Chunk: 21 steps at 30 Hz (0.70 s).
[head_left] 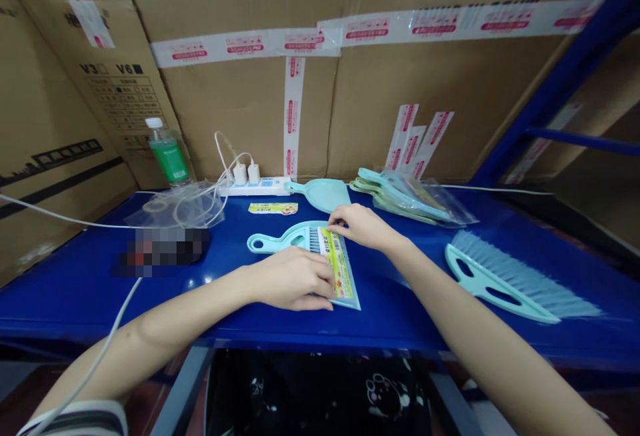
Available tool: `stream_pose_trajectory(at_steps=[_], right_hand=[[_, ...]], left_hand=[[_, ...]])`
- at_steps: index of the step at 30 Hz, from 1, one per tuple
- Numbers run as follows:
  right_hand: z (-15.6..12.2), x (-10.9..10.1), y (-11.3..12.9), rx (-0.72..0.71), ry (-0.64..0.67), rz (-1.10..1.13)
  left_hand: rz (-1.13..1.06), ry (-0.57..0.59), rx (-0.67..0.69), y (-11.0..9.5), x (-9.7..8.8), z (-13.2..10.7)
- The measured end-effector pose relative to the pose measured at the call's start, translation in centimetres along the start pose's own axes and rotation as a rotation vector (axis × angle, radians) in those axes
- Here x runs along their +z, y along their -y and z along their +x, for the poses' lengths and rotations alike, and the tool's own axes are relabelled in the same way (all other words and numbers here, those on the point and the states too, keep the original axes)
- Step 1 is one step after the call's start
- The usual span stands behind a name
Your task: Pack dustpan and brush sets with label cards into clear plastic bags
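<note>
A light-blue dustpan lies on the blue table with its handle to the left. Blue brush bristles show inside it. Over the bristles lies a yellow-and-white printed label card. My left hand rests over the near part of the pan, its curled fingers closed at the card's left edge; its fingertips are partly hidden. At the card's far end, my right hand pinches the card between thumb and fingers. The brush's body is largely covered by my left hand and the card.
Behind the hands are another blue dustpan and a loose label card. A large blue brush lies right, near bagged dustpan sets. A power strip, cables, plastic bag and green-labelled bottle stand left. Cardboard walls the back.
</note>
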State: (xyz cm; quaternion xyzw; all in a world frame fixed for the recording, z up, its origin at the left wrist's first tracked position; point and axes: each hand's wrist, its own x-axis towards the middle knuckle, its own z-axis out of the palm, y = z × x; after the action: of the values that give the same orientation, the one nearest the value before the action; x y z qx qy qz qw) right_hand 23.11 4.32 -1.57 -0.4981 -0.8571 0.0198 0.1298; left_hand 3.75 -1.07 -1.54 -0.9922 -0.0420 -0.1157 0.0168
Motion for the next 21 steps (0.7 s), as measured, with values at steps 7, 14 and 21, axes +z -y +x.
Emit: stream_pose_trajectory(at_steps=[7, 14, 21], right_hand=[[0.1, 0.0, -0.2, 0.005, -0.003, -0.014], [0.1, 0.1, -0.2, 0.018, -0.025, -0.030], [0.0, 0.1, -0.2, 0.029, -0.030, -0.013]], left_hand=[[0.055, -0.037, -0.007, 0.1, 0.4, -0.1], [0.130, -0.059, -0.015, 0.1, 0.8, 0.1], [0.211, -0.102, -0.027, -0.1, 1.2, 0.1]])
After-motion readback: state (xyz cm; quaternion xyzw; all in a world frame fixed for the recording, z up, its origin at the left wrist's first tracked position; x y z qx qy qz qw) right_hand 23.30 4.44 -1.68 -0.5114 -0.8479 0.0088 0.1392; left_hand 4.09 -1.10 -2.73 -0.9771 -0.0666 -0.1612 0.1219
